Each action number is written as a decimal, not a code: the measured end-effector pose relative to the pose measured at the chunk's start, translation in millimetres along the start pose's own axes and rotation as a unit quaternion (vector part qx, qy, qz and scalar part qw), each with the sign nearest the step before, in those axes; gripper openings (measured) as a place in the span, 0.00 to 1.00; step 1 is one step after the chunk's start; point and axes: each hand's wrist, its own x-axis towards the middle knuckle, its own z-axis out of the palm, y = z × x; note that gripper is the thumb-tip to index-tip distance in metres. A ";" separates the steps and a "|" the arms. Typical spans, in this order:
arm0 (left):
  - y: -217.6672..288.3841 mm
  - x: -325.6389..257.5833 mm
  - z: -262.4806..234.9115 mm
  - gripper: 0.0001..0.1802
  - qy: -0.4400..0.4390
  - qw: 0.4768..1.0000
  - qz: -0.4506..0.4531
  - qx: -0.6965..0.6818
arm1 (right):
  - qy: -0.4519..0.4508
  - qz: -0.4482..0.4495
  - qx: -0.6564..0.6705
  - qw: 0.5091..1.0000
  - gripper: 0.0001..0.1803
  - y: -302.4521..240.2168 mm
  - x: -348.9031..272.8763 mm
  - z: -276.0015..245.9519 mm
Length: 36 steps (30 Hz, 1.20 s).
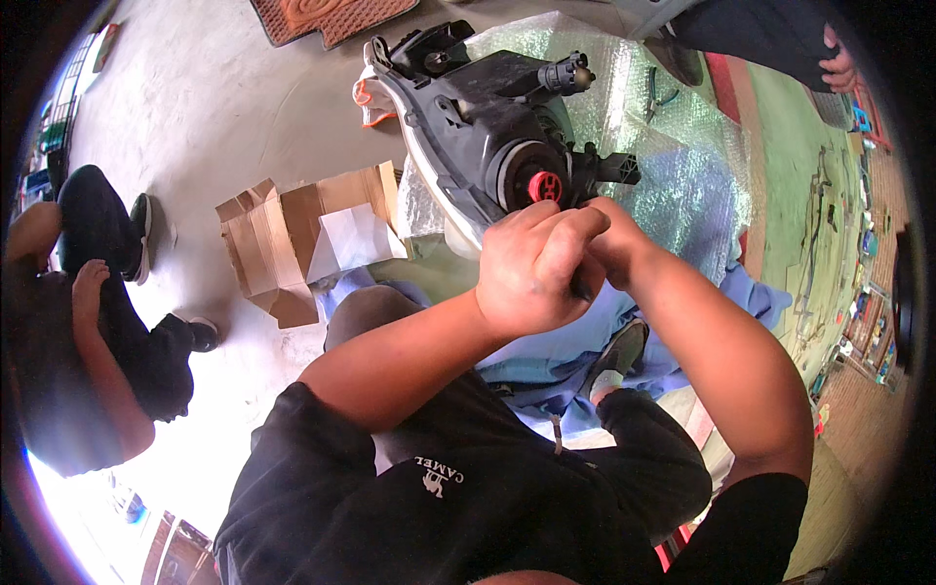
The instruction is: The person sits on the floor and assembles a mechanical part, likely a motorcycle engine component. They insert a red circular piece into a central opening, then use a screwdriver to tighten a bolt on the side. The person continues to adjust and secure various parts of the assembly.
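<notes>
Headlamp housing (478, 127), a large dark grey car lamp unit, stands on its edge with its back toward the camera, propped on a sheet of clear bubble wrap (682, 166) that spreads behind and to the right of it over the floor. By the look of it the step in hand is work at the rear of the lamp, at or just below the round socket with the red cap (544, 185) low on the back of the housing; I judge it to be mid-way, since both hands are closed in at that one spot and nothing has come free. The next move seems to call for a steady pull or twist close to the housing, with the lamp kept from tipping off its edge. Left of the housing lies an opened brown cardboard box (292, 244), flaps spread on the concrete floor. Below the housing, the left hand (531, 268) has its grip curled shut into a fist round a slim dark piece that is mostly hidden, perhaps a tool handle or a lead. The right hand (609, 239) sits just behind it, touching it, fingers pinched together near the same piece; what exactly it holds I cannot tell.
</notes>
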 end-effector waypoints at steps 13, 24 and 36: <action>9.3 -11.3 0.9 0.30 -0.071 0.996 -0.045 0.011 | -0.066 0.006 0.025 0.998 0.06 6.6 -4.8 3.2; 6.4 -8.5 -1.3 0.25 -0.056 0.998 -0.018 0.007 | -0.068 -0.011 0.032 0.997 0.09 5.6 -4.4 -0.7; -0.9 -5.5 -5.9 0.27 -0.016 1.000 -0.003 0.014 | 0.042 -0.169 -0.224 0.959 0.19 9.6 25.4 -2.6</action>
